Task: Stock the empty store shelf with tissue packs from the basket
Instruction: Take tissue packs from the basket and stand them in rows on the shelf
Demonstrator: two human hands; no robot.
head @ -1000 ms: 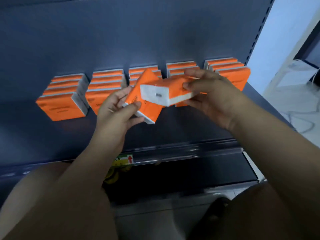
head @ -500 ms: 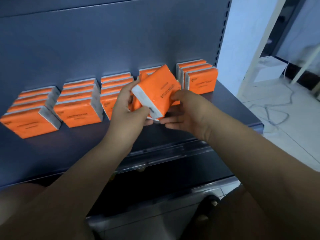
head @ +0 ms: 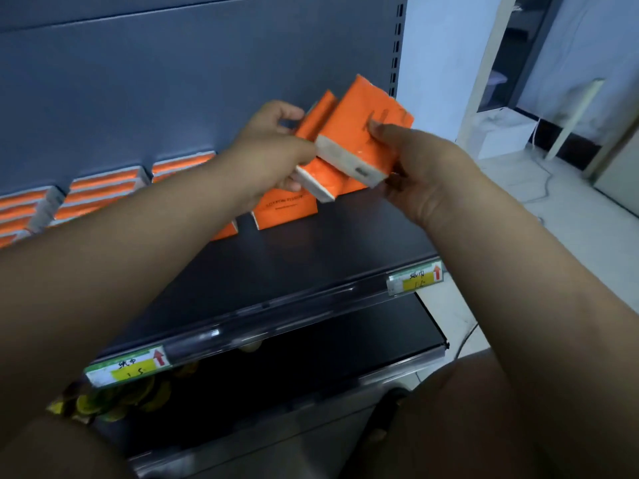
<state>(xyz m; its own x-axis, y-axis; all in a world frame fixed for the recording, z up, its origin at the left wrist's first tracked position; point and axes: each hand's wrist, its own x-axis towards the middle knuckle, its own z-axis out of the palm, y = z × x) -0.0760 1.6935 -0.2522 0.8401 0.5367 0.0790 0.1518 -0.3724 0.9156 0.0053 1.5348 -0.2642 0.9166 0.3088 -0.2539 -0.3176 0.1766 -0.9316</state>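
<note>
Lettering "COTTON TISSUE" on orange tissue pack on shelf.

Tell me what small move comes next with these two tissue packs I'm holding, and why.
Probably turn the pack in the right hand upright and lower it onto the bare shelf in front of the stocked rows. The left hand grips a second pack, both are tilted in the air, and those rows stand upright with free space ahead.

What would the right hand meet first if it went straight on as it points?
Probably the left pack, held by the left hand, just beyond the right pack that the right hand grips; they overlap in view, so depth is unclear. Behind both is the back panel.
</note>
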